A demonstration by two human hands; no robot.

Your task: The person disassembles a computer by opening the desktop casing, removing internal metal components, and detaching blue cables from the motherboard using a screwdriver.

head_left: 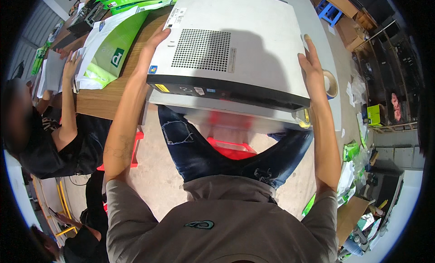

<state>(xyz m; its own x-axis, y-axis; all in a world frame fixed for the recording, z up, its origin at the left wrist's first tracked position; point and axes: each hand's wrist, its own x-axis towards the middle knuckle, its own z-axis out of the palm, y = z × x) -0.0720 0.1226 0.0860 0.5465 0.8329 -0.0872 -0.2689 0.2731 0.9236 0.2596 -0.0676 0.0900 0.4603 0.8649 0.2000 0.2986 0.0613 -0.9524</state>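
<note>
A desktop computer case [267, 41] lies flat in front of me, its light top marked with a patch of round vent holes and its black front panel facing me. My left hand [156, 42] is on its left side, thumb at the top edge and the other fingers hidden. On the opposite side, my right hand [313, 66] holds the right edge, with thumb and a finger showing. Just outside my right wrist is a roll of tape [332, 84]. Below the case's front edge, near my right forearm, sits a small yellow item [304, 118], partly hidden.
The grey-white table [312, 14] carries the case. On a wooden table [97, 102] to the left are green-and-white packages [108, 54], where a co-worker's hands [71, 66] handle papers. A red stool [231, 148] shows between my legs. Bags and a cardboard box [352, 213] clutter the right floor.
</note>
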